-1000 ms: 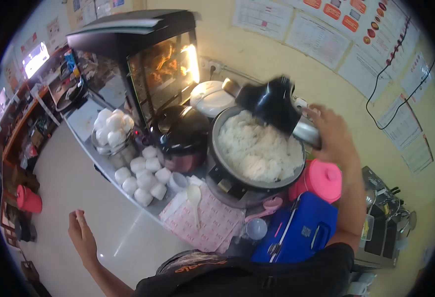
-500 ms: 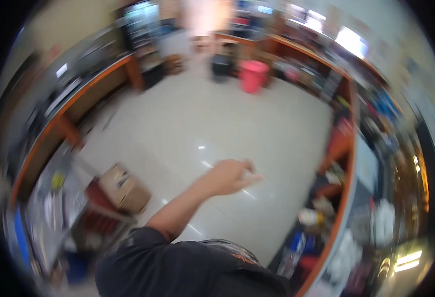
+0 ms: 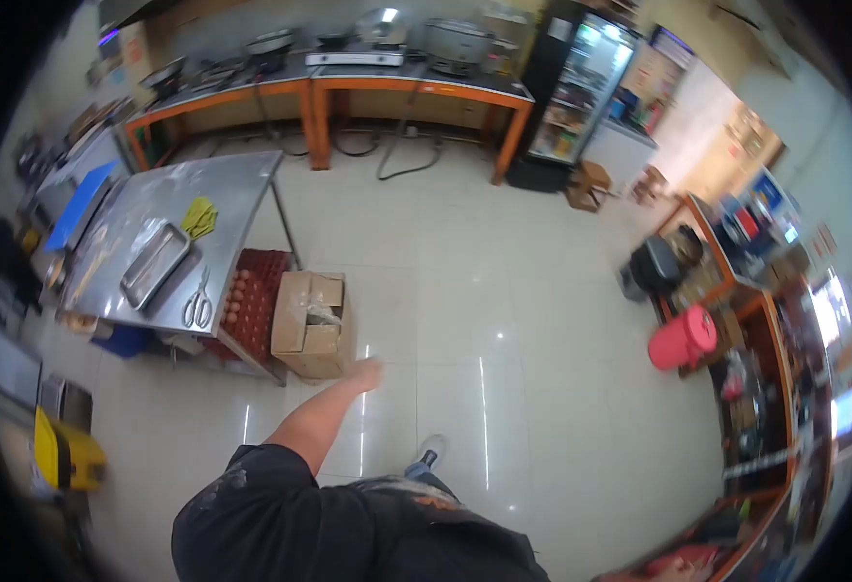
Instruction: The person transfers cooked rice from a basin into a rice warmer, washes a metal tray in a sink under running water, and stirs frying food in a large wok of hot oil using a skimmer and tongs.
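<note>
My left hand (image 3: 366, 374) hangs in front of my body over the tiled floor, at the end of a bare forearm. Nothing shows in it, but its fingers are blurred and turned away, so their shape is unclear. Nearest to it is a brown cardboard box (image 3: 311, 330) on the floor, its top flaps partly open; I cannot tell whether the hand touches it. Beside the box, under the steel table, stand red egg trays (image 3: 261, 291) with brown eggs. My right hand is out of view. One shoe (image 3: 432, 450) shows below me.
On the steel table (image 3: 237, 179) lie a metal tray (image 3: 156, 264), scissors (image 3: 197, 303) and a yellow cloth (image 3: 199, 217). A gas stove (image 3: 354, 59) sits on the back counter, beside a glass-door fridge (image 3: 572, 97). A pink bin (image 3: 682, 338) and black bin (image 3: 651, 267) stand right.
My view has swung left, bringing the steel table and back counter fully into sight; the bins have shifted right in view. My left hand now appears lower and further left, close to the box.
</note>
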The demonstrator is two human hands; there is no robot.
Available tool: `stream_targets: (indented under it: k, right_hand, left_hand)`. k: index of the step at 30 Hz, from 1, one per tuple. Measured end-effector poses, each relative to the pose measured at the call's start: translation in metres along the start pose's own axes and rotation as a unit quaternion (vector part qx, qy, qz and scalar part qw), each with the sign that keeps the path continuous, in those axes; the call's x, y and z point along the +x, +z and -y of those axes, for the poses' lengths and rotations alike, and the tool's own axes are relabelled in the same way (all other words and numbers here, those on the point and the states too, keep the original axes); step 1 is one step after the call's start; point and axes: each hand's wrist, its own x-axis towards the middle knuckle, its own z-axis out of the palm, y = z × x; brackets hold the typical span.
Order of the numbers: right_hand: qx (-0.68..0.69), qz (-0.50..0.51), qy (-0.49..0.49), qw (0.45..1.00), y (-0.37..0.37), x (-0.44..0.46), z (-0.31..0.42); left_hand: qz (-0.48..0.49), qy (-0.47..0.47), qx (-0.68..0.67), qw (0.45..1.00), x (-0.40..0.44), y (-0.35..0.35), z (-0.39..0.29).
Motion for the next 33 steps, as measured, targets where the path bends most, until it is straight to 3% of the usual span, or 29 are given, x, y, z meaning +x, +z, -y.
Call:
stream_targets:
  k: [1,2,3,4,5,6,7,8,9,10,12,14,17,19,20,21,22,23,25,26,27,28,29,32,33]
  right_hand:
    - [0.027,0.132,-0.008,0.991,0.032,0.043,0.085]
    - [0.039,0.253,-0.032,0.966,0.059,0.074,0.177]
    - [0.043,0.342,-0.087,0.935,0.071,0.092,0.275]
    - [0.055,0.377,-0.179,0.907,0.069,0.098,0.374]
    - [0.036,0.395,-0.292,0.87,0.021,0.093,0.476]
    - [0.145,0.364,-0.362,0.846,-0.012,0.08,0.563]
    - [0.279,0.278,-0.432,0.811,-0.016,0.058,0.648]
    - [0.386,0.18,-0.543,0.724,-0.049,0.033,0.725]
    - [0.463,0.177,-0.611,0.618,-0.084,0.011,0.79]
    - [0.475,0.211,-0.663,0.538,-0.134,-0.011,0.844]
    - [0.458,0.332,-0.728,0.388,-0.191,-0.053,0.937]
    - [0.396,0.342,-0.789,0.322,-0.227,-0.08,1.009]
    - [0.415,0.297,-0.813,0.281,-0.186,-0.102,1.112]
    - [0.348,0.374,-0.805,0.302,-0.125,-0.085,1.162]
    - [0.294,0.421,-0.776,0.367,-0.108,-0.064,1.176]
    - [0.173,0.362,-0.827,0.395,-0.068,-0.043,1.199]
    - [0.039,0.186,-0.942,0.276,0.039,-0.023,1.239]
    - [-0.039,0.199,-0.941,0.271,0.058,-0.006,1.259]
    - [-0.035,0.424,-0.791,0.441,0.036,0.005,1.303]
    - [-0.012,0.481,-0.73,0.485,0.035,0.011,1.33]
    - [0.003,0.509,-0.699,0.502,0.037,0.018,1.36]
    - [0.018,0.528,-0.678,0.511,0.038,0.028,1.392]
    - [0.029,0.545,-0.66,0.516,0.043,0.042,1.424]
    - [0.059,0.593,-0.609,0.524,0.065,0.107,1.509]
    - [0.067,0.606,-0.59,0.529,0.072,0.13,1.532]
  left_hand:
    - [0.072,-0.247,-0.034,0.966,-0.038,-0.051,-0.007]
    - [-0.078,-0.219,-0.008,0.973,-0.073,-0.016,0.053]
    - [-0.037,-0.321,-0.191,0.927,-0.106,-0.019,0.068]
    - [-0.044,-0.444,-0.386,0.808,-0.139,-0.024,0.081]
    - [-0.073,-0.553,-0.49,0.67,-0.173,-0.03,0.092]
    - [-0.027,-0.643,-0.436,0.629,-0.182,-0.043,0.088]
    - [-0.087,-0.605,-0.463,0.642,-0.208,-0.036,0.092]
    - [-0.006,-0.519,-0.168,0.838,-0.233,-0.034,0.091]
    - [0.084,-0.364,0.153,0.915,-0.256,-0.029,0.085]
    - [0.046,-0.484,0.041,0.873,-0.266,-0.026,0.068]
    - [0.131,-0.502,0.153,0.841,-0.263,-0.012,0.03]
    - [0.167,-0.546,0.116,0.813,-0.218,-0.011,0.018]
    - [0.168,-0.59,0.031,0.789,-0.109,-0.017,0.028]
    - [0.155,-0.611,-0.049,0.775,-0.027,-0.012,0.03]
    - [0.147,-0.624,-0.097,0.761,0.018,-0.006,0.031]
    - [0.129,-0.636,-0.152,0.745,0.07,-0.003,0.044]
    - [0.105,-0.645,-0.198,0.73,0.125,-0.011,0.057]
    - [0.07,-0.644,-0.238,0.723,0.185,-0.027,0.078]
    - [-0.093,-0.561,-0.221,0.792,0.32,-0.058,0.142]
    - [-0.182,-0.483,-0.225,0.826,0.389,-0.138,0.131]
    - [-0.092,-0.512,-0.219,0.826,0.458,-0.179,0.153]
    - [-0.097,-0.527,-0.239,0.81,0.519,-0.204,0.18]
    - [-0.132,-0.51,-0.262,0.809,0.575,-0.251,0.183]
    - [-0.29,-0.474,-0.28,0.783,0.704,-0.274,0.24]
    - [-0.342,-0.415,-0.306,0.786,0.737,-0.245,0.28]
